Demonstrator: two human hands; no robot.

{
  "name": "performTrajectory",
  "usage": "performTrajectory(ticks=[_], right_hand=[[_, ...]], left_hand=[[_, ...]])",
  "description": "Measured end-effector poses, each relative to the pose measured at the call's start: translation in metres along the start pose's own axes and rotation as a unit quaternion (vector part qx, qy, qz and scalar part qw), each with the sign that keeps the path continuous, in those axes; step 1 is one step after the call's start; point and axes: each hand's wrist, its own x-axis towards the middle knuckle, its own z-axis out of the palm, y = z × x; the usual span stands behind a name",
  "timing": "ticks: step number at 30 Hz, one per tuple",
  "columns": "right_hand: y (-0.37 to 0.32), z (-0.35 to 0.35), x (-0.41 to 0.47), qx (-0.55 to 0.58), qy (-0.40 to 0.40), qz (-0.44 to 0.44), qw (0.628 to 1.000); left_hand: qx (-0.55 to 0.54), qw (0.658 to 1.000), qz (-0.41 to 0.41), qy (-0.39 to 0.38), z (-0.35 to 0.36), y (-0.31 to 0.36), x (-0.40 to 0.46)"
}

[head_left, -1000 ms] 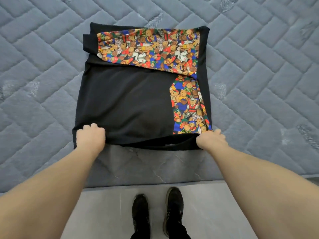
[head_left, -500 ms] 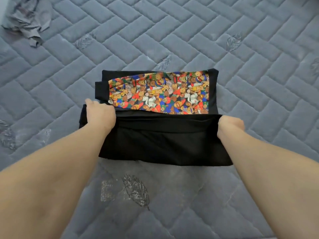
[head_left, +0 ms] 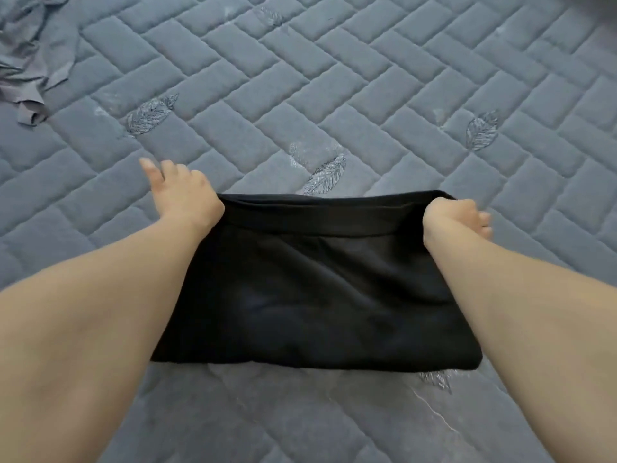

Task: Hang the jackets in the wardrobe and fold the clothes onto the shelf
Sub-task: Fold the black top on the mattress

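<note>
A black garment (head_left: pixel 317 295) lies folded in half on the grey quilted mattress (head_left: pixel 334 78); its printed sleeves are hidden inside the fold. My left hand (head_left: pixel 180 192) is at the garment's far left corner, heel on the cloth and fingers stretched out over the mattress. At the far right corner, my right hand (head_left: pixel 457 222) has its fingers curled round the folded edge.
A crumpled grey garment (head_left: pixel 30 55) lies at the mattress's far left. Quilted surface with stitched leaf marks spreads on all sides of the folded piece.
Both hands carried the near hem away from me over the printed sleeves, folding the garment in half. The left fingers have since loosened and spread.
</note>
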Motion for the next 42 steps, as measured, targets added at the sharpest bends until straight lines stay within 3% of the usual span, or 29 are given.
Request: performTrajectory(ticks=[2,4,6,14,30,35,39,41,42], right_hand=[[0.005,0.029,-0.013,-0.071,0.075,-0.172,0.980],[0.017,0.063,-0.027,-0.137,0.037,-0.380,0.914],[0.029,0.094,-0.027,-0.210,-0.008,-0.483,0.850],[0.045,0.148,-0.009,-0.132,0.076,-0.521,0.840],[0.046,0.152,-0.008,-0.139,0.092,-0.533,0.830],[0.044,0.145,-0.012,-0.127,0.085,-0.535,0.831],[0.024,0.131,-0.023,-0.134,0.040,-0.539,0.831],[-0.002,0.130,-0.046,-0.119,-0.029,-0.551,0.825],[-0.018,0.132,-0.065,-0.118,-0.071,-0.569,0.811]], left_hand=[[-0.067,0.998,-0.010,0.009,0.020,0.014,0.006],[-0.147,0.989,-0.007,-0.004,0.043,0.031,0.008],[-0.194,0.981,-0.021,-0.017,0.066,0.046,0.010],[-0.223,0.964,-0.070,0.128,0.117,0.068,0.024],[-0.233,0.960,-0.069,0.138,0.124,0.070,0.028],[-0.265,0.962,-0.025,0.062,0.109,0.061,0.027],[-0.395,0.918,0.017,0.036,0.100,0.020,0.008],[-0.485,0.871,-0.083,-0.002,0.108,-0.012,-0.023],[-0.551,0.818,-0.154,-0.059,0.115,-0.031,-0.041]])
